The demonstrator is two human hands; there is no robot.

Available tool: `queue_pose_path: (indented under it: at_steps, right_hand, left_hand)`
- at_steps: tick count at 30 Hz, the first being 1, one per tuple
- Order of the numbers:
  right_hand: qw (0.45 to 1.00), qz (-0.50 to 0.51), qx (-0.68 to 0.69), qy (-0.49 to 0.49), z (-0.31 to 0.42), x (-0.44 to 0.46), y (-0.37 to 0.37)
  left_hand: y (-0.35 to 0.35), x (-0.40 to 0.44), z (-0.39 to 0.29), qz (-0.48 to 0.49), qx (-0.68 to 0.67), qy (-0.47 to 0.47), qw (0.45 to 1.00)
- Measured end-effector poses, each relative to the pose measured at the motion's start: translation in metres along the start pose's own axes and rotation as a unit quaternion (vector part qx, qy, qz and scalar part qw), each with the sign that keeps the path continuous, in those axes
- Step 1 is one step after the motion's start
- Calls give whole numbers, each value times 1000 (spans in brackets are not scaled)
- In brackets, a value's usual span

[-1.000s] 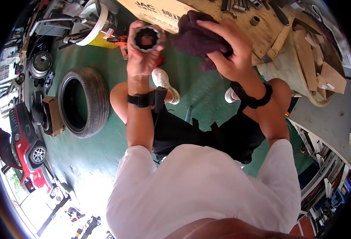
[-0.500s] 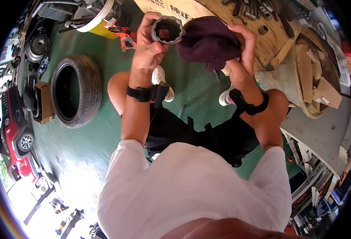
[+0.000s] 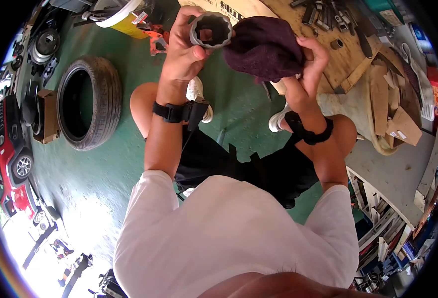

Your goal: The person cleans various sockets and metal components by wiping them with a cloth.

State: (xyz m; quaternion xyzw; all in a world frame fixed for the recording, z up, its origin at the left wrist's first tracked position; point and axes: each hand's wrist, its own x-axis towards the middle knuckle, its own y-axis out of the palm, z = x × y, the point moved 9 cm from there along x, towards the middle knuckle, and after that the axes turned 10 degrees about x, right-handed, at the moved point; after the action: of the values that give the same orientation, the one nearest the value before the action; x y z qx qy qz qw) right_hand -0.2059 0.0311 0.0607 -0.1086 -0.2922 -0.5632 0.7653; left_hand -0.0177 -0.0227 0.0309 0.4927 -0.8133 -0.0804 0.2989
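Observation:
My left hand (image 3: 180, 52) is closed around a large grey metal socket (image 3: 211, 31). Its scalloped open end faces me, and a square hole shows at the bottom of it. To its right, a bunched dark purple rag (image 3: 263, 48) is gripped in my right hand (image 3: 312, 62), with several of my fingers hidden behind the cloth. The rag's left edge lies right beside the socket's rim; whether they touch I cannot tell.
A worn tyre (image 3: 90, 103) stands on the green floor at left, near a yellow-and-white bucket (image 3: 132, 22). Loose sockets and tools (image 3: 328, 17) lie on a wooden board (image 3: 350, 54) at upper right. Torn cardboard (image 3: 402, 119) fills a sack beside a grey bench (image 3: 393, 169).
The view has shifted slightly. The rag has swung a little, bulging more rounded beside the socket, and my right hand sits slightly further right. Both holds stay the same.

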Motion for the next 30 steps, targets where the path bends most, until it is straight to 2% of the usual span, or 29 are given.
queue_pose_path:
  at_steps: [1, 3, 4, 6, 8, 11, 12, 14, 15, 20, 22, 24, 30]
  right_hand:
    - [1000, 0, 6, -1, 0, 1, 0]
    - [971, 17, -213, -104, 19, 9, 6]
    - [972, 18, -209, -105, 21, 11, 8]
    - [962, 52, -268, 26, 3, 12, 14]
    - [969, 39, -244, 29, -4, 10, 13]
    - [969, 61, -240, 25, -7, 8, 17]
    - [974, 46, -220, 16, -5, 9, 15]
    - [978, 31, -205, 8, -2, 9, 11]
    - [973, 33, -229, -3, 1, 10, 10]
    - [965, 30, -257, -38, 8, 10, 8]
    - [960, 57, -267, -61, 11, 9, 12]
    - [960, 70, -265, -58, 10, 7, 14]
    - [960, 73, -271, -16, -6, 0, 9]
  left_hand:
    - [1, 0, -1, -3, 2, 1, 1000]
    - [0, -2, 1, -13, -21, -25, 999]
    - [-4, -2, 3, -16, -18, -24, 999]
    - [-4, -2, 3, 37, -62, 24, 997]
    - [-5, -5, 5, 60, -64, 24, 996]
    - [19, 3, -9, 66, 74, 27, 995]
    - [19, 3, -8, 65, 72, 26, 995]
    - [31, 2, -6, 133, 153, 47, 978]
    - [35, 1, -2, 133, 117, 33, 984]
    - [42, 4, -8, 117, 124, 35, 985]
    - [45, 5, -12, 119, 129, 37, 984]
    - [46, 3, -13, 123, 241, 46, 961]
    - [45, -1, -11, 109, 351, 22, 930]
